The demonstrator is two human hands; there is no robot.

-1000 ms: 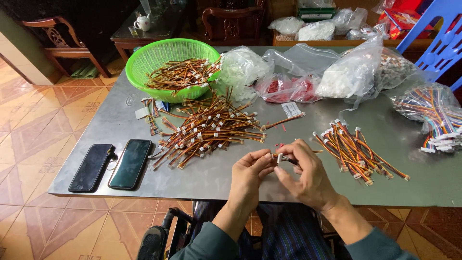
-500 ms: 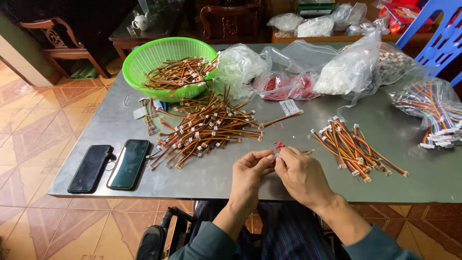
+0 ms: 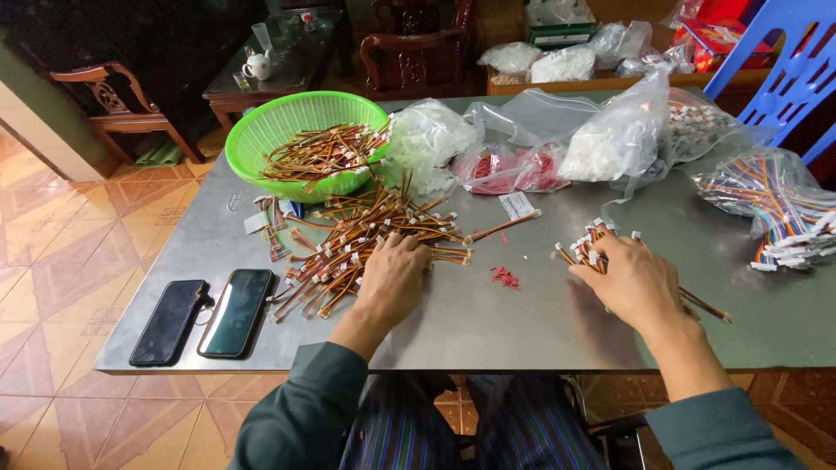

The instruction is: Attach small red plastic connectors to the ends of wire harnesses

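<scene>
The left hand (image 3: 394,277) is lying palm down, fingers spread loosely, on the edge of the big pile of wires (image 3: 366,239) in the middle of the grey table (image 3: 522,322); whether it is gripping any wire I cannot tell. The right hand (image 3: 634,280) is resting flat over a smaller bundle of wires (image 3: 589,244) on the right, fingers curled lightly on them. Small red bits (image 3: 504,277) are lying between the hands. Two phones (image 3: 205,315) are sitting near the left edge, and a green basket (image 3: 287,130) of wires is standing behind the pile.

A basket (image 3: 261,130) sits behind the wire pile (image 3: 366,231), two phones (image 3: 205,318) to its left.
</scene>
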